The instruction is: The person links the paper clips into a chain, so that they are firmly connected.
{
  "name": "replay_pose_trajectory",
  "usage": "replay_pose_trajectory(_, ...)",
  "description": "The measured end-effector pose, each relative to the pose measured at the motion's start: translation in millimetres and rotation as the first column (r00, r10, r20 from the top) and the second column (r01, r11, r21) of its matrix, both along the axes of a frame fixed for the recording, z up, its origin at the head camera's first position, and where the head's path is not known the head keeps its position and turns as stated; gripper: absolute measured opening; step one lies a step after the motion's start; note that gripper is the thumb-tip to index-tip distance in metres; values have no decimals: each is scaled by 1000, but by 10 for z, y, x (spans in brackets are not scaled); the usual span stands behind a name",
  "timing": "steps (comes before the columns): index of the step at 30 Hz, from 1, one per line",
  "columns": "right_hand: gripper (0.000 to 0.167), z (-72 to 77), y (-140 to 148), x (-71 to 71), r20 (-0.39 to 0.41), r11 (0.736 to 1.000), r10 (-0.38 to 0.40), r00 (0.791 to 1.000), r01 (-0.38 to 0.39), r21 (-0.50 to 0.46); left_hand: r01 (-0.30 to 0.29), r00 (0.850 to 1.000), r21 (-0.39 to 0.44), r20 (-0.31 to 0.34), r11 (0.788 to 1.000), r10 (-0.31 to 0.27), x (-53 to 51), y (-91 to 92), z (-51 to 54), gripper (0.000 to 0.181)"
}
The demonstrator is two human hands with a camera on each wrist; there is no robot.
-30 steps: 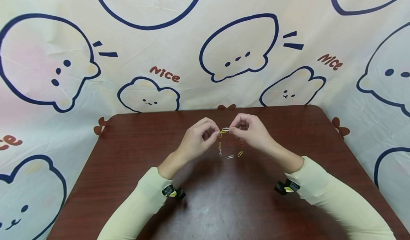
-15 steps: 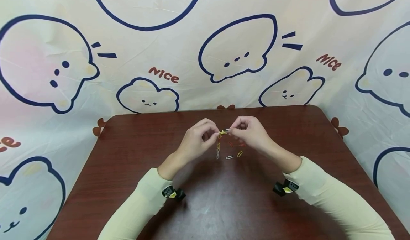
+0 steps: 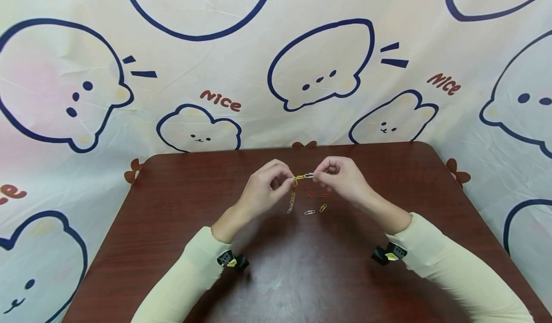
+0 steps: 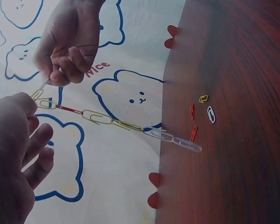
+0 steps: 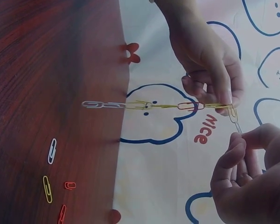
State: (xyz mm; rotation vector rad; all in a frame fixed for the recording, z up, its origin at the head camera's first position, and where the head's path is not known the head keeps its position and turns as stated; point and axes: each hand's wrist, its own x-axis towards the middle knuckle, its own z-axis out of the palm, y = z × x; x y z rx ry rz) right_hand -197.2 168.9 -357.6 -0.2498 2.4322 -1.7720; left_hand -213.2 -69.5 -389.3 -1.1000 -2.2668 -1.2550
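My left hand (image 3: 267,189) pinches a yellow paper clip (image 3: 299,177) between thumb and forefinger. From there a paper clip chain (image 4: 98,117) hangs down, with yellow, red and white links; its white end clips (image 5: 92,104) show best in the wrist views. My right hand (image 3: 342,177) pinches a white paper clip (image 3: 309,175) that appears linked to the yellow one. The two clips form a nearly straight line between the hands. Fingertips hide parts of both clips. Both hands are held above the table.
Below the hands on the brown table (image 3: 276,275) lie a loose white paper clip (image 3: 309,212), a yellow paper clip (image 3: 323,208) and two red paper clips (image 3: 311,194). A patterned cloth (image 3: 254,74) stands behind the table.
My right hand has shifted slightly right, drawing the white clip outward from the yellow one. The dangling chain's lower end has swung left. My left hand stays nearly still.
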Motion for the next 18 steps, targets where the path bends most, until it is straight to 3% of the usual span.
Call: replay_pose_trajectory(18, 9, 42, 37, 45, -55, 998, 53, 997, -54, -27, 23, 999, -80, 39, 997, -19, 10, 27, -39, 6)
